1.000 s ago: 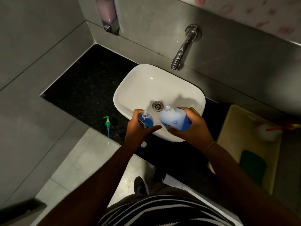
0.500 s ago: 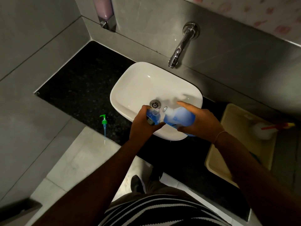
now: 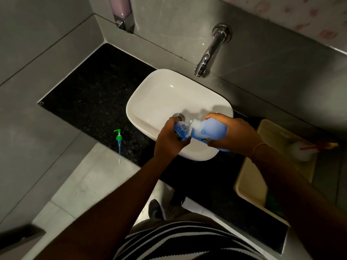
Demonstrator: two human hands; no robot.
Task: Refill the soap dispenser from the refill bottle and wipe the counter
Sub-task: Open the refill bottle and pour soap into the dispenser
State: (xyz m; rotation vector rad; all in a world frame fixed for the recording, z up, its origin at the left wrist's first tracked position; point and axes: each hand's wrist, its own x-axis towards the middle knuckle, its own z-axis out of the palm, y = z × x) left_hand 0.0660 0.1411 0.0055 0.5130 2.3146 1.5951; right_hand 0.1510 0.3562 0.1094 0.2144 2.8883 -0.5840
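Refill bottle (image 3: 210, 131) tilted over soap dispenser (image 3: 180, 130)

Both hands, left (image 3: 170, 141) and right (image 3: 235, 135), apparently clenched, nearly touching.

**Hidden and cut-off parts**

Left hand (image 3: 170, 141) covers most of the soap dispenser (image 3: 181, 130); fill level unreadable. Right hand (image 3: 235, 135) hides the refill bottle (image 3: 210, 131) base. Wall dispenser (image 3: 121, 6) cropped by the top edge. Bin (image 3: 249, 182) contents dark, unclear.

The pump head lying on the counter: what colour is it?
Green, with a clear blue-tinted tube; the pump head shows in the head view.
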